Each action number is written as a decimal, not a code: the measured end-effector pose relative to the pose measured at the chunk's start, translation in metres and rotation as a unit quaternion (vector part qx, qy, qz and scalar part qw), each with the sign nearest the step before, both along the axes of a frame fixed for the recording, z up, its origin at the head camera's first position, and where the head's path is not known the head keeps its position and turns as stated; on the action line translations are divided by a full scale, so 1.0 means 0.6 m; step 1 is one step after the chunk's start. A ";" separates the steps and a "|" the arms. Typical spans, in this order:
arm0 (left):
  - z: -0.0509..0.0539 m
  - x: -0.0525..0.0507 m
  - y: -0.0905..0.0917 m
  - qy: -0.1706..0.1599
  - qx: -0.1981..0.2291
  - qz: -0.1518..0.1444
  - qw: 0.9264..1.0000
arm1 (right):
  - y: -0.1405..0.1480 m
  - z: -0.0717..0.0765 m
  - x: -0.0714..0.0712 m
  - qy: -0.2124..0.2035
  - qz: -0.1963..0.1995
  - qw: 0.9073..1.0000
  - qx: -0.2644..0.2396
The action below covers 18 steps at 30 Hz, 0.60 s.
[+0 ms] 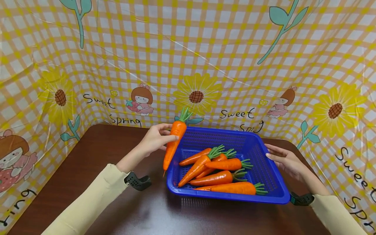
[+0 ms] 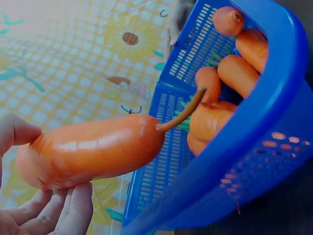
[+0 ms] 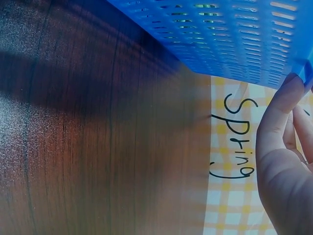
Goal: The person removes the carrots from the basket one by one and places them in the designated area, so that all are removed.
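In the head view my left hand (image 1: 154, 139) grips a carrot (image 1: 175, 141) with green stem stubs, thumb in front. The carrot stands tilted, tip down, just off the left rim of a blue plastic basket (image 1: 229, 195). In the left wrist view this carrot (image 2: 98, 152) points its thin root tip toward the basket (image 2: 288, 73). Several more carrots (image 1: 216, 178) lie piled inside the basket, stems mostly to the right. My right hand (image 1: 289, 163) holds the basket's right rim, its thumb (image 3: 291, 90) against the edge in the right wrist view.
A dark brown wooden table (image 1: 117, 205) lies beneath the basket. Behind and on both sides hangs a checked cloth (image 1: 164, 58) printed with sunflowers and lettering. A black band (image 1: 137, 181) sits on the left wrist, another (image 1: 302, 198) on the right.
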<state>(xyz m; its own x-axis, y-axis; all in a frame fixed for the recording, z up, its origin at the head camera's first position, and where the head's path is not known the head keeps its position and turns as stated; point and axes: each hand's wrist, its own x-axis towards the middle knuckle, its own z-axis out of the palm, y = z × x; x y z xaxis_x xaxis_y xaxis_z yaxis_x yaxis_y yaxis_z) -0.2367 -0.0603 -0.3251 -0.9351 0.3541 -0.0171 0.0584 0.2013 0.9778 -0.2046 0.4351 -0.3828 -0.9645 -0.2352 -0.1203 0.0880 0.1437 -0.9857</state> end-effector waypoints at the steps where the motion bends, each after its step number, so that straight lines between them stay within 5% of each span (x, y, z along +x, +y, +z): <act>1: -0.001 0.000 -0.004 0.000 -0.001 0.002 1.000 | 0.000 0.000 0.000 -0.001 -0.001 1.000 0.002; 18: -0.030 -0.010 -0.053 -0.014 0.000 0.071 0.997 | -0.006 0.003 0.001 -0.003 -0.014 1.000 -0.004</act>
<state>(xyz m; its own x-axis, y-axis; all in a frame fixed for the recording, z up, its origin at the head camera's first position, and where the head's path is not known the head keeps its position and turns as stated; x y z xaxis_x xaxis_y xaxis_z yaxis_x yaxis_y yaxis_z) -0.2428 -0.0921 -0.3431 -0.9748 0.2190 -0.0430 0.0031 0.2058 0.9786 -0.2043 0.4315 -0.3809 -0.9700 -0.2089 -0.1241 0.0974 0.1336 -0.9862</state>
